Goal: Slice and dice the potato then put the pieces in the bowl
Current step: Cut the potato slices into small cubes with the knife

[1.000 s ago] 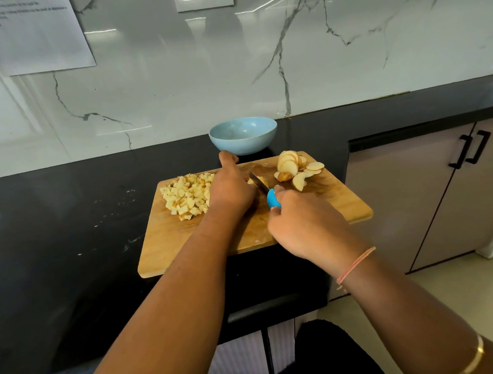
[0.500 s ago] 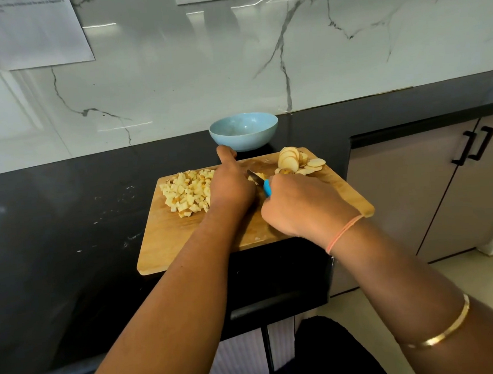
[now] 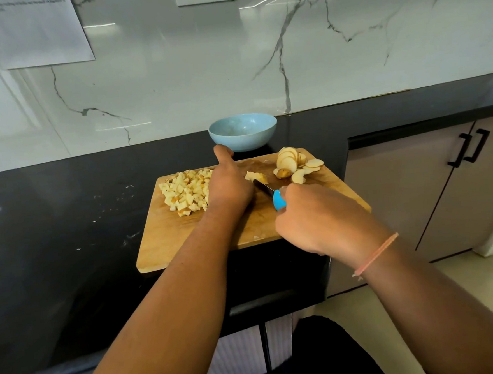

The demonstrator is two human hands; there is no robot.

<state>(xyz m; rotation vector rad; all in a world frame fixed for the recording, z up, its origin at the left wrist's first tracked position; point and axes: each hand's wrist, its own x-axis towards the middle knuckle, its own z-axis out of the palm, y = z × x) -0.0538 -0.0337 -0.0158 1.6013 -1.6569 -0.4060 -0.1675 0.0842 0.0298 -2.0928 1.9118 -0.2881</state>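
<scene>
A wooden cutting board (image 3: 184, 238) lies on the black counter. A heap of diced potato (image 3: 185, 191) sits at its left. Several round potato slices (image 3: 291, 163) lie at its far right. My left hand (image 3: 229, 182) holds down a small stack of potato pieces (image 3: 256, 176) in the middle of the board, its fingers curled over them. My right hand (image 3: 320, 216) grips a knife by its blue handle (image 3: 279, 199); the dark blade (image 3: 264, 188) points at the held pieces. A light blue bowl (image 3: 243, 131) stands just behind the board, with nothing visible inside.
The black counter (image 3: 66, 214) runs to a white marble wall (image 3: 231, 71) behind. The counter's front edge is close to my body. Grey cabinet doors with black handles (image 3: 470, 147) stand at the right, and a sheet of paper (image 3: 33, 32) hangs on the wall at left.
My right hand has drawn the knife back toward me, exposing the blade and the potato pieces under my left hand. The left hand has stayed in place.
</scene>
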